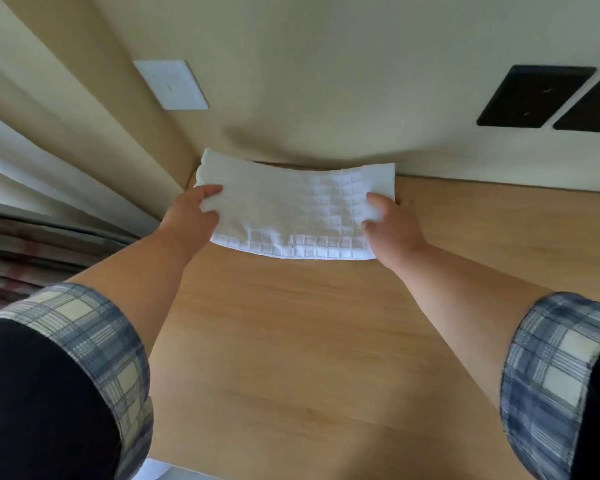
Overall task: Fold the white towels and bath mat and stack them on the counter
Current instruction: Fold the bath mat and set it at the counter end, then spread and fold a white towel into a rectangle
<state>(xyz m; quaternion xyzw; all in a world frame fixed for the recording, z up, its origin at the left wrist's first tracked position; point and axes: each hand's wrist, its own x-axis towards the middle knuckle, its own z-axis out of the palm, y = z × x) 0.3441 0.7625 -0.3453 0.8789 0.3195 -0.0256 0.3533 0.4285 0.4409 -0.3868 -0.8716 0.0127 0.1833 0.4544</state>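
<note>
My left hand (pixel 196 211) grips the left end of the folded white towel (pixel 291 209) with the thumb on top, and my right hand (pixel 392 225) pinches its right end, so both hands are closed on the cloth. The towel has a woven pattern of small squares and sits at the far edge of the wooden counter (pixel 309 341), against the wall. Above it, the white switch plate (pixel 171 84) and two black panels (pixel 534 97) carry small marks too blurred to read.
</note>
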